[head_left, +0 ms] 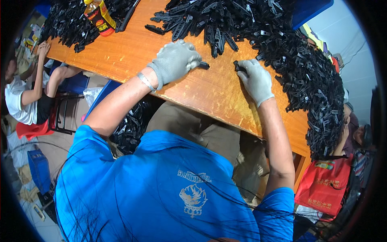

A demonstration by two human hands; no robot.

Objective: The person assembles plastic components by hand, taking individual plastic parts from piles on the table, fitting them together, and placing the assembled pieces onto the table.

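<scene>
My left hand (174,60), in a grey glove, is closed around a black plastic piece (204,65) whose end sticks out past the fingers to the right. A short gap away, my right hand (256,80), gloved alike, pinches a small black plastic part (236,65) between thumb and fingers. Both hands are over the worn wooden table (193,90) near its front edge. Just beyond them spreads a large heap of black plastic clip-like pieces (219,28); the exact kind is too small to tell.
The heap continues down the table's right side (318,101). A drink bottle (99,18) stands by another black heap (68,28) at the far left. More black pieces (131,125) lie below the table edge. A seated person (26,97) is at left; a red bag (324,187) hangs at right.
</scene>
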